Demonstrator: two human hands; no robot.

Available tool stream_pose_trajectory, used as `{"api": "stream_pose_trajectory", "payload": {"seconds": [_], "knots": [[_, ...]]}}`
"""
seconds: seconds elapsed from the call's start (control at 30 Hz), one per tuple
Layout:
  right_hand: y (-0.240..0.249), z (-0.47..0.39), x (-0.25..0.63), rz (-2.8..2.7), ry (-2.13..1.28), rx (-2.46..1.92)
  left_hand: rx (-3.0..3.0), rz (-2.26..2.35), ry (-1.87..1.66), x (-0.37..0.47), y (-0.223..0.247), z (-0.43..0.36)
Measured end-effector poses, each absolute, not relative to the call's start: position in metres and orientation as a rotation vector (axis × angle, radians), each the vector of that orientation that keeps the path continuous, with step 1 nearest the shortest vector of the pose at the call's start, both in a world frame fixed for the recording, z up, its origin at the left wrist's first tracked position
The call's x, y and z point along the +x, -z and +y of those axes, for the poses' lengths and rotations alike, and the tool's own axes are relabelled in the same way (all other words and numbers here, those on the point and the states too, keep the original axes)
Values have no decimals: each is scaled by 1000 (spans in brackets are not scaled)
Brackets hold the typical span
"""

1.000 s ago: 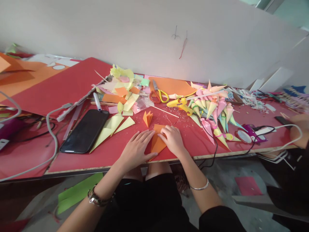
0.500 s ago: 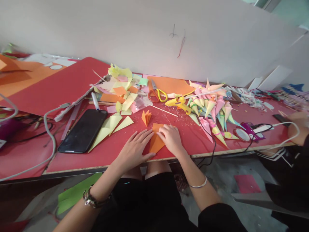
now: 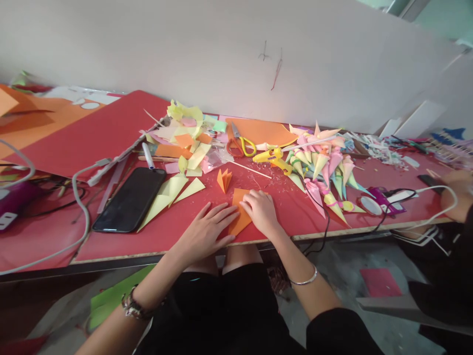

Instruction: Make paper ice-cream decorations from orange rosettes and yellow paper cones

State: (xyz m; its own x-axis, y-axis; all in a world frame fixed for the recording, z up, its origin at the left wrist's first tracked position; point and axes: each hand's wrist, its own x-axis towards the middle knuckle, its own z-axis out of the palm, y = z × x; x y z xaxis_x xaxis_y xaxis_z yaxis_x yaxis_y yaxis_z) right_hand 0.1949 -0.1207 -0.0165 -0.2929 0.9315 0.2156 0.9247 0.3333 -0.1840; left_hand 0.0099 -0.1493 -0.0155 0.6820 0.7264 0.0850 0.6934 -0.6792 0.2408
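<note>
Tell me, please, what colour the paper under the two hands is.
The paper is orange, and it shows best in the head view.

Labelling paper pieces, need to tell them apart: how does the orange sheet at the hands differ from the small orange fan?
Size: the sheet looks larger; the fan is small.
Shape: the sheet lies broad and mostly flat; the fan has several pleats spread to points.
Contact: the left hand and right hand are on the sheet; neither touches the fan.
Shared: both orange, both on the red table.
</note>
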Motion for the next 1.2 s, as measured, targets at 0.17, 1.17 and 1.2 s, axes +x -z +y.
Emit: {"api": "stream_pose_trajectory", "payload": {"seconds": [0.17, 1.17, 1.2], "knots": [[16, -121, 194, -2325, -19, -1683, 2718, 1146, -229, 8, 13, -148], [20, -177, 210, -2474, -113, -936, 2646, 1114, -33, 0, 5, -134], [19, -175, 213, -2472, -105, -941, 2646, 1112, -31, 0, 5, -134]]}}
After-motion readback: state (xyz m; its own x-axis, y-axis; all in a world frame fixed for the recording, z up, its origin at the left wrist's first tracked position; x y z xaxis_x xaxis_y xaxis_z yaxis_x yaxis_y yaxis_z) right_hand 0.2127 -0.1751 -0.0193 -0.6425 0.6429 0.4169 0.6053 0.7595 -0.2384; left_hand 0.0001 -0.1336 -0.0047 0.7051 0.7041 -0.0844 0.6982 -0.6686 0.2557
